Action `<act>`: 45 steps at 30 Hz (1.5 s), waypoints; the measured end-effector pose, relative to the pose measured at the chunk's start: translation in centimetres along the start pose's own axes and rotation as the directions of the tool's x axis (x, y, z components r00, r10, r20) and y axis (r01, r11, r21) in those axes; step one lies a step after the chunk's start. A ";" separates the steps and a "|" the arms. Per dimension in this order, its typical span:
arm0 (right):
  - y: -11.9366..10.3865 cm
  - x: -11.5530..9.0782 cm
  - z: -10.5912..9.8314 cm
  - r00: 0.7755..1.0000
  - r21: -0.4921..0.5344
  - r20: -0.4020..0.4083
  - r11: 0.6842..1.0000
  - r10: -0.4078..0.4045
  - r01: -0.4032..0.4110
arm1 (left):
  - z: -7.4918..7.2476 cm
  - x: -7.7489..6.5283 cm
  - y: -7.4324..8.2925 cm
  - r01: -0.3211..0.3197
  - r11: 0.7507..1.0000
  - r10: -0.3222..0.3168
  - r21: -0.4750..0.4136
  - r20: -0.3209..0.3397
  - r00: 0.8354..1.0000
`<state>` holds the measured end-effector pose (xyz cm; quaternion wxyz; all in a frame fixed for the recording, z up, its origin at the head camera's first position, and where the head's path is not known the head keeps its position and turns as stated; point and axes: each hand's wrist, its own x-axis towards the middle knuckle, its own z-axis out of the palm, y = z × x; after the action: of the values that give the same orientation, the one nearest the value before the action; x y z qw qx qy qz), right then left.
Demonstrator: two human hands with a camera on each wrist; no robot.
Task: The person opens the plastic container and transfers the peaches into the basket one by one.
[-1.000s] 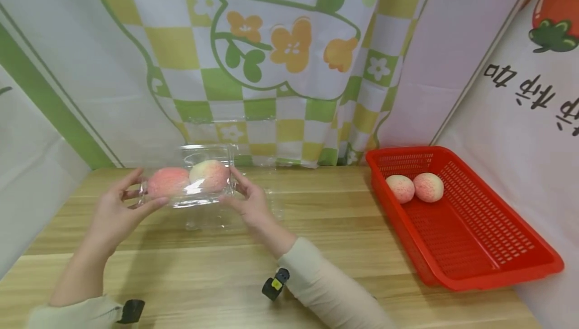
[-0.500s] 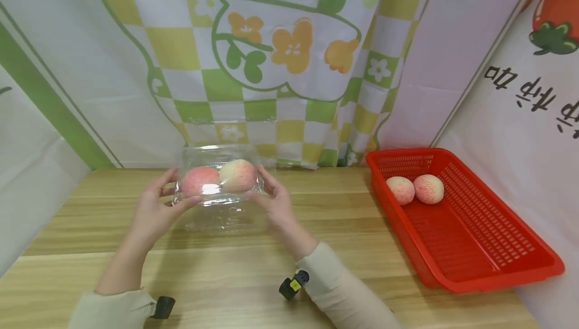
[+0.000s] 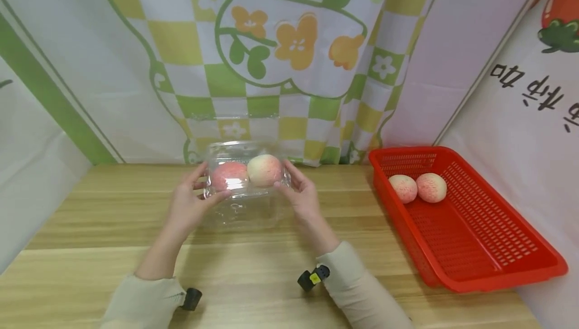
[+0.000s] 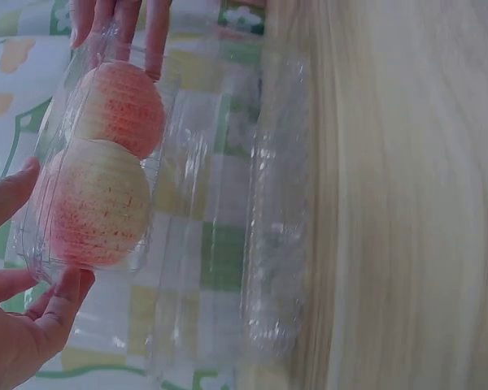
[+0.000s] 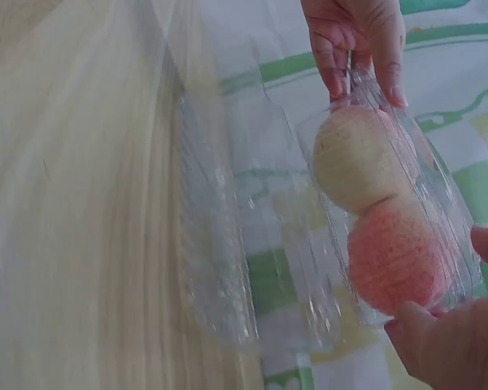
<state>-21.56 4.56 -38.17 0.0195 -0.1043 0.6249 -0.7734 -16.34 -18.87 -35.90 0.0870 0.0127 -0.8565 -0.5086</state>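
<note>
Two peaches, one pink (image 3: 230, 175) and one cream with a pink blush (image 3: 264, 170), lie side by side inside a clear plastic box (image 3: 239, 146). My left hand (image 3: 191, 199) grips the box's left end between thumb and fingers. At its right end, my right hand (image 3: 302, 199) grips the box the same way. The box is held up over the table. Below and behind it is another clear plastic container (image 3: 244, 217), also visible in the left wrist view as ridged clear plastic (image 4: 276, 219); its outline is hard to make out.
On the right stands a red perforated basket (image 3: 409, 233) with two more peaches (image 3: 431, 187) at its far left corner. A patterned curtain (image 3: 267, 75) hangs behind the wooden table (image 3: 253, 279). White printed cloth (image 3: 520, 133) borders the right side.
Both hands have carried the box with the two peaches to the right, in front of the other clear container. The basket and its peaches have stayed put.
</note>
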 end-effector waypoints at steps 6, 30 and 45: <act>-0.8 -0.3 -2.0 1.000 -0.026 0.015 1.000 0.005 -0.005 | 1.5 0.4 0.4 0.006 0.999 -0.005 -0.051 0.013 1.000; -2.9 -0.7 -10.3 0.998 -0.048 -0.054 0.998 0.036 -0.039 | 9.2 2.5 2.4 -0.037 0.977 0.057 -0.212 0.087 0.995; -3.5 -1.3 -14.2 0.992 -0.091 -0.098 0.992 0.079 -0.088 | 13.5 3.1 3.5 -0.030 0.970 0.058 -0.240 0.110 0.992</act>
<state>-22.61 19.19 -37.76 0.0175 -0.0421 0.6650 -0.7455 -21.31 -5.81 -38.68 0.0491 -0.0467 -0.7931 -0.6054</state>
